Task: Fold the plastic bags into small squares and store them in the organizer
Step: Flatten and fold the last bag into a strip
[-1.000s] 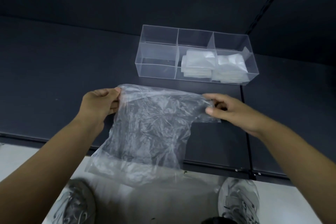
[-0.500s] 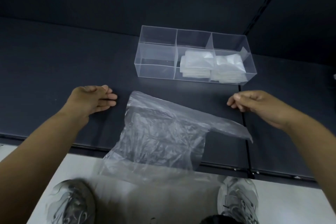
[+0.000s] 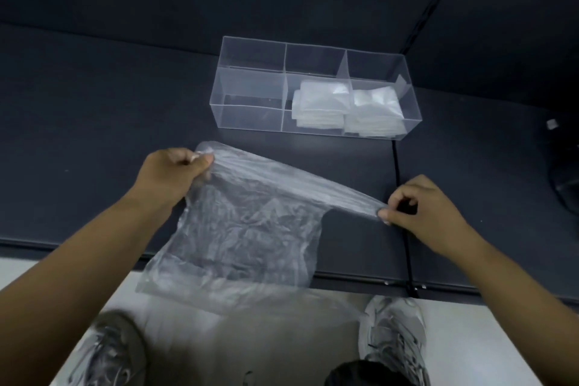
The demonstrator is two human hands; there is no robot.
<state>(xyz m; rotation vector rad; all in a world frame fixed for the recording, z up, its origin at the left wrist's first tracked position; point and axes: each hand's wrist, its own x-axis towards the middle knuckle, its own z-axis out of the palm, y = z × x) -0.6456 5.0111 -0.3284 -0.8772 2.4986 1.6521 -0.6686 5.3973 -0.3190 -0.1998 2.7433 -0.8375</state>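
Right now my left hand pinches one top corner of the plastic bag and my right hand pinches the other. The film is stretched between them over the dark table, its lower part hanging past the front edge. It looks slick and crumpled — a corner could slip, or the overhang could drag the first fold crooked. The organizer waits just behind.

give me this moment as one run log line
phase: plastic bag unfolded | left hand: pinches its top corner | right hand: pinches opposite corner | organizer: folded bags in middle and right compartments
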